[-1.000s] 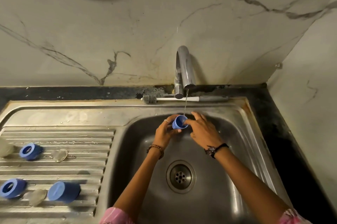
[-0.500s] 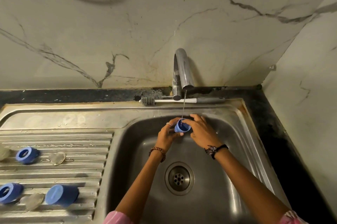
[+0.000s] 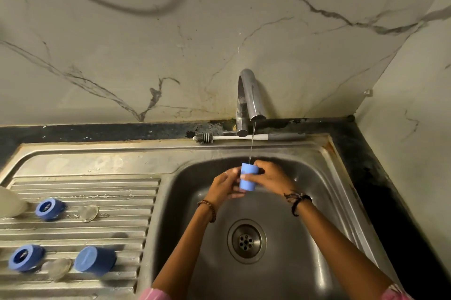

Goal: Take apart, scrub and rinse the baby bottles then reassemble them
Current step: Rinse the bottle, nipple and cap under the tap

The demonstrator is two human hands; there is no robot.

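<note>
In the head view, both hands hold a blue cap (image 3: 248,176) over the sink (image 3: 305,251), open end up beneath a thin stream from the tap (image 3: 249,97). The left hand (image 3: 225,186) curls its fingers round the cap's lower side; the right hand (image 3: 271,177) grips its upper side. A bottle brush (image 3: 244,137) lies on the ledge behind the tap. On the ribbed drainboard (image 3: 109,204) lie 2 blue rings (image 3: 48,208), another blue cap (image 3: 94,260) and 2 clear teats (image 3: 88,213).

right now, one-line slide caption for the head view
Both hands, left and right, hold a blue cap under the tap stream over the sink.
</note>
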